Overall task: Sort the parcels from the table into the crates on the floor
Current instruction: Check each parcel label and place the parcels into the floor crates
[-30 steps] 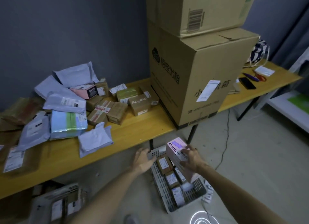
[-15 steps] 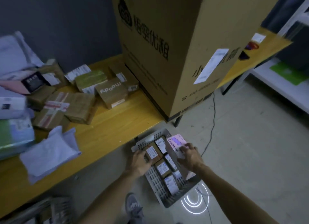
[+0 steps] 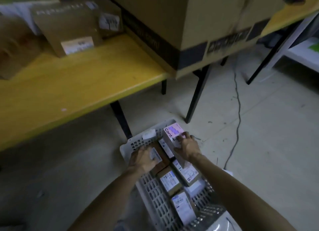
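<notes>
One pink box (image 3: 170, 134) in crate (image 3: 128, 148), long axis toward table (image 3: 77, 85), right fingers (image 3: 183, 136) gripping it, left fingers (image 3: 149, 154) clasping brown parcel (image 3: 162, 155)

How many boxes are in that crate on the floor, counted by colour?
Pink box, held by the right hand: 1
Brown boxes with white labels: 5 that show
Total: 6 in the crate; more may lie hidden underneath.
</notes>
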